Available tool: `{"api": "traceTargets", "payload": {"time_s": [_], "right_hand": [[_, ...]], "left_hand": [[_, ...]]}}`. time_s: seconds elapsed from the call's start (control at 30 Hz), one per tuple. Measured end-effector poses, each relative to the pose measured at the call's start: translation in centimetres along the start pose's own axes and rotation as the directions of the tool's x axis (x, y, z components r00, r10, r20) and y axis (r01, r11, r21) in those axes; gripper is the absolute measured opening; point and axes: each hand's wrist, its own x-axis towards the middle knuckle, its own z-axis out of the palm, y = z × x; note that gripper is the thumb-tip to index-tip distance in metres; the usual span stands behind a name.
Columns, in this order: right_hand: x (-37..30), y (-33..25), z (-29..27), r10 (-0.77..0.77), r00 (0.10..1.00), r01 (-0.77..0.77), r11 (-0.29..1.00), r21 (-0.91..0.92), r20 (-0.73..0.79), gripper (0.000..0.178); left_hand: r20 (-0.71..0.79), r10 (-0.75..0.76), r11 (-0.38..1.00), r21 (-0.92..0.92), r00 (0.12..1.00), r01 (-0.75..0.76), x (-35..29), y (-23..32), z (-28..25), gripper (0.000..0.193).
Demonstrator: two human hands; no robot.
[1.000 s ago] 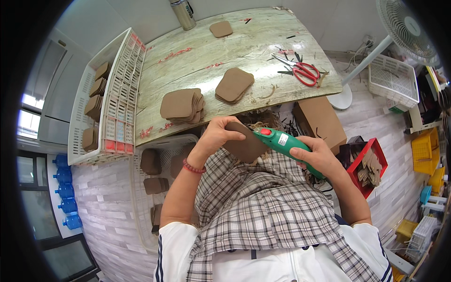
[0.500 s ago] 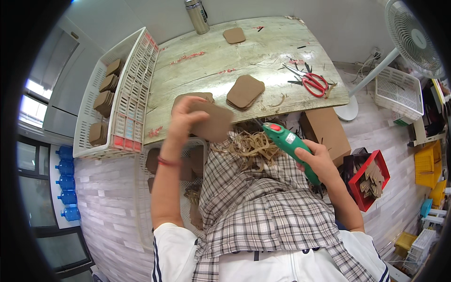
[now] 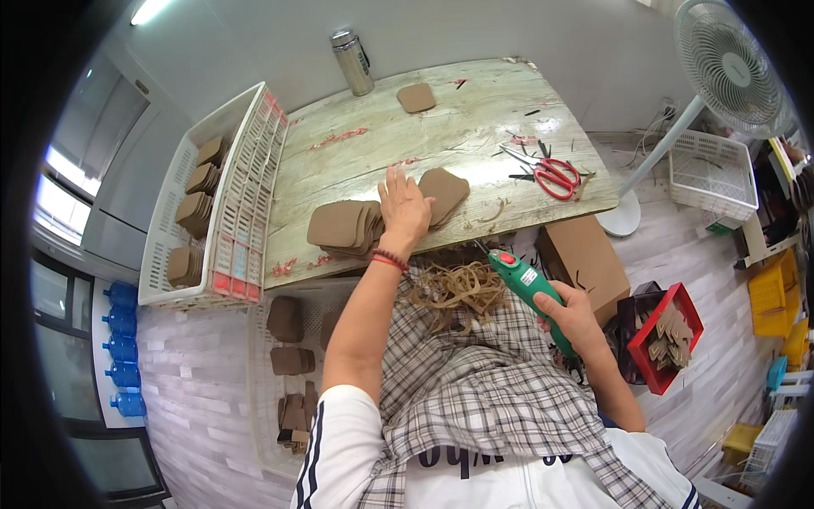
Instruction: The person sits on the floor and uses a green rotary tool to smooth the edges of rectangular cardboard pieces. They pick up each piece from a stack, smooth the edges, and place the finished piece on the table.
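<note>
Brown leather-like pads dominate the head view. A fanned stack of brown pads (image 3: pixel 343 226) is seen on the counter (image 3: pixel 475 136), at its near edge; the left hand (image 3: pixel 404 208) is laid flat and open between that stack and a single pad (image 3: pixel 443 191) just beside it. The green cutting tool (image 3: pixel 532 297) is gripped by the closed right hand (image 3: pixel 577 316) over the lap, long axis diagonal, tip pointing up-left toward the counter. Trimmed strips (image 3: pixel 454 287) are noted on the checked cloth. Progress is judged partial: many pads stacked, more waiting in the white basket (image 3: pixel 246 220).
</note>
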Motion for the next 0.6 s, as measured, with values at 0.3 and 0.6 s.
{"api": "traceTargets", "payload": {"time_s": [0.3, 0.6], "right_hand": [[0.1, 1.1, -0.2, -0.004, 0.999, 0.003, 1.000, -0.031, -0.048, 0.034], [0.8, -0.5, 1.2, -0.073, 0.988, 0.072, 0.997, -0.011, -0.137, 0.036]], "left_hand": [[-0.217, -0.181, 0.923, -0.374, 0.959, 0.090, -1.4, 1.7, 0.9, 0.040], [0.255, -0.377, -0.541, -0.841, 0.890, 0.013, -4.6, 5.2, -2.0, 0.029]]}}
